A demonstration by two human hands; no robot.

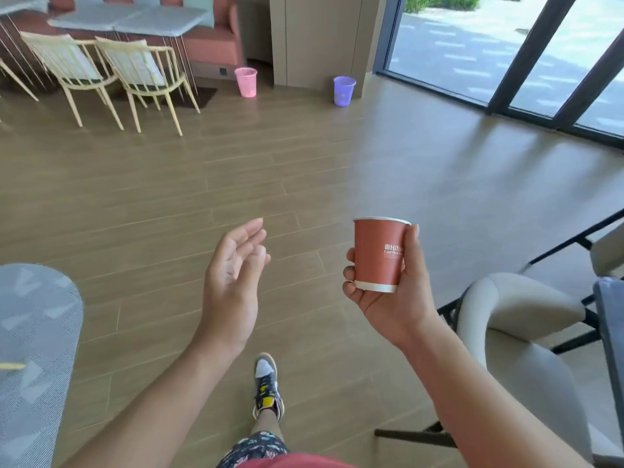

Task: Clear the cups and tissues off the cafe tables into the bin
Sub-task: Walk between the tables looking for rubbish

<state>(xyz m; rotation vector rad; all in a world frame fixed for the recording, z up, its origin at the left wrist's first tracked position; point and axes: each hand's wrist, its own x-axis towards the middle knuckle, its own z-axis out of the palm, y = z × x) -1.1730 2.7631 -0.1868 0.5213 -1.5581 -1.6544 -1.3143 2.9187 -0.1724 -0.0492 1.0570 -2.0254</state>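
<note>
While the right hand grips one red cup, the left hand hangs spread, two bins ahead: pink bin, purple bin.

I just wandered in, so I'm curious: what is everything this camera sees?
paper cup: one, terracotta, upright in the right hand
pink bin: one, pink, floor by the far bench
purple bin: one, purple, floor by the far wall
wooden chairs: two in full view, pale yellow, at far tables
far tables: at least two, grey tops, top left
bench: one, salmon, behind the far tables
near table: one, grey, lower left
armchair: one, beige, lower right
shoe: one, grey and yellow, bottom centre
left hand: one, open and empty, centre
right hand: one, fingers round the paper cup
</note>
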